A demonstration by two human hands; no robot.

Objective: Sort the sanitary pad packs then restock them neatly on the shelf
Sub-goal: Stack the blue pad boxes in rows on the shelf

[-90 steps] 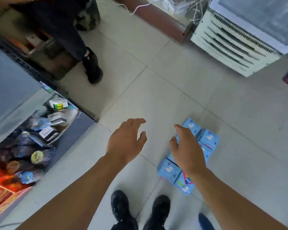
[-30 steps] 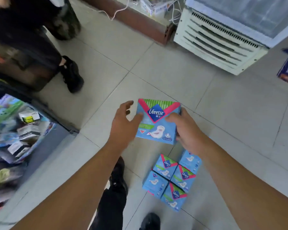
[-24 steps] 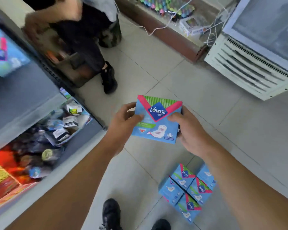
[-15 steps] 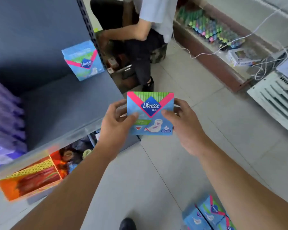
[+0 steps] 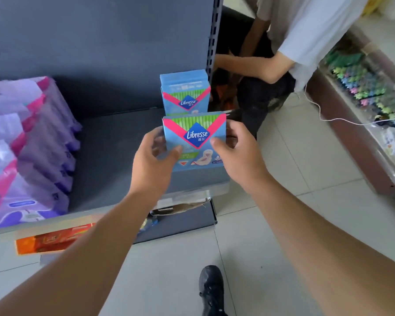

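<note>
I hold a blue Libresse pad pack [image 5: 195, 137] upright with both hands over the right end of the grey shelf [image 5: 114, 156]. My left hand [image 5: 154, 163] grips its left edge, thumb on the front. My right hand [image 5: 236, 153] grips its right edge, thumb on the front. Directly behind it a second blue Libresse pack [image 5: 185, 93] stands on the shelf against the back panel. A row of purple pad packs [image 5: 25, 147] fills the shelf's left side.
A crouching person [image 5: 281, 53] works just right of the shelf upright [image 5: 213, 35]. A lower shelf with orange goods [image 5: 55, 239] juts out beneath. A counter with coloured items [image 5: 363, 87] and a white cable runs along the right. My shoe [image 5: 211, 288] is on the tiled floor.
I lifted one blue pack from the pile on the floor, turned left to the shelf and brought the pack up in front of the blue pack standing there. The floor pile has left view.
</note>
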